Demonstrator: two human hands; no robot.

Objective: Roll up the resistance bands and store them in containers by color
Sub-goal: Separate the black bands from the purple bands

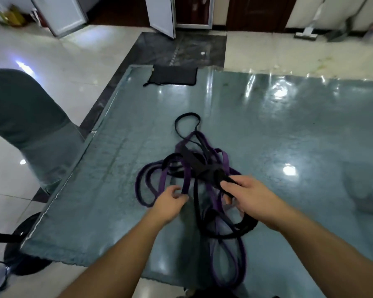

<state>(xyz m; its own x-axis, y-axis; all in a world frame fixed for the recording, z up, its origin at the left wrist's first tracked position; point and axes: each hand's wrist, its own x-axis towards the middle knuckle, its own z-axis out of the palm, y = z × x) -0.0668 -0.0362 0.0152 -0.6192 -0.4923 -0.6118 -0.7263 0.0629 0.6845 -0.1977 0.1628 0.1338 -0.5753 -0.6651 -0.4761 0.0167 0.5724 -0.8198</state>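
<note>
1. Head view, centre: a tangle of purple bands point(182, 176) and black bands point(186, 125) lies heaped on a glossy grey-green tabletop point(289, 125), just in front of the person. The two colours loop through one another, and one purple loop hangs over the near edge — so nothing can be rolled until they are pulled apart.

2. Head view, hands: the left hand point(170, 203) pinches a purple strand between thumb and curled fingers, probably to draw that colour out of the heap. The right hand point(248, 198) has its fingers closed round a bundled black strap where several strands cross — likely holding the knot steady while the other hand pulls. Motion blur makes it hard to say how many strands the right hand holds.

3. Head view, far edge: a flat black pouch point(172, 75) lies at the table's far left corner, well apart from the bands; it looks like one of the containers, not yet filled.

4. Head view, left: a covered chair point(26, 125) stands beside the table.
</note>
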